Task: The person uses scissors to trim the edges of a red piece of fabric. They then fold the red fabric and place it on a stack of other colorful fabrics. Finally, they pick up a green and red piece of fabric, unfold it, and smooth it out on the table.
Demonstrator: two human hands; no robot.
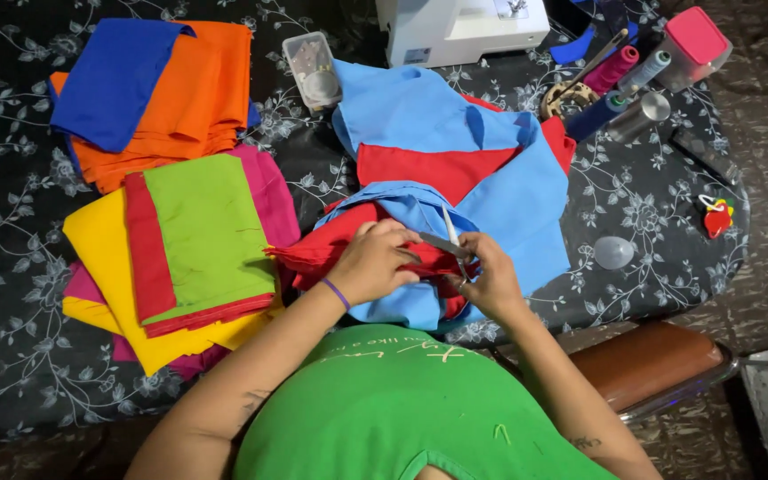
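Observation:
My left hand [373, 260] presses on a bunched piece of red and light blue fabric [455, 169] at the table's front edge, gripping the red part. My right hand [488, 276] holds small metal scissors [449, 242], whose blades point up and left over the fabric, close to my left fingers. The fabric spreads away from me toward a white sewing machine [460, 27]. A purple band sits on my left wrist.
Stacks of folded cloth lie left: green on red and yellow [197, 240], blue on orange [148, 84]. A clear small box [311, 69] stands near the machine. Thread spools [620, 76], a pink-lidded box [695, 40] and a red trinket [716, 216] sit right. A brown chair seat [651, 360] is beside me.

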